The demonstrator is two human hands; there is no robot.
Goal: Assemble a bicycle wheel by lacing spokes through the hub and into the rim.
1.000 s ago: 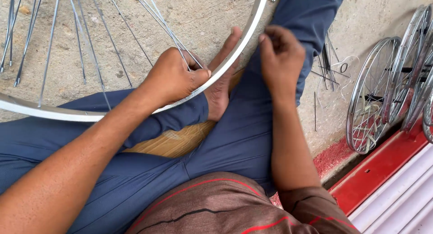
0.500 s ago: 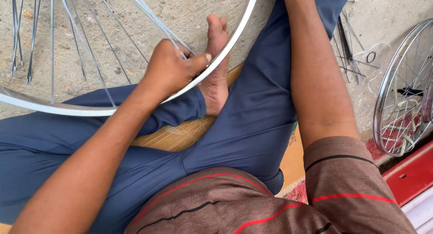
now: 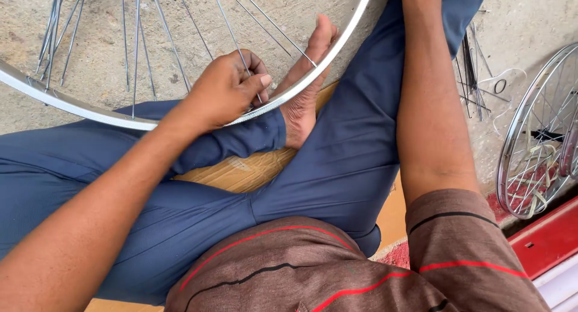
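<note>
A silver bicycle wheel rim (image 3: 325, 53) with thin steel spokes (image 3: 135, 41) lies across my lap, over my blue trousers. My left hand (image 3: 226, 89) grips the rim's near edge, fingers curled around it and a spoke. My bare foot (image 3: 304, 83) rests under the rim just right of that hand. My right arm (image 3: 430, 107) stretches forward past the top of the picture, so my right hand is out of view.
Loose spokes (image 3: 472, 71) lie on the concrete floor at right. Finished spoked wheels (image 3: 536, 137) lean at the far right beside a red step (image 3: 542, 240). A sheet of brown cardboard (image 3: 241, 170) lies under my legs.
My right hand left the rim and reached forward out of view. The view has tipped down and right. My left hand kept its grip on the rim.
</note>
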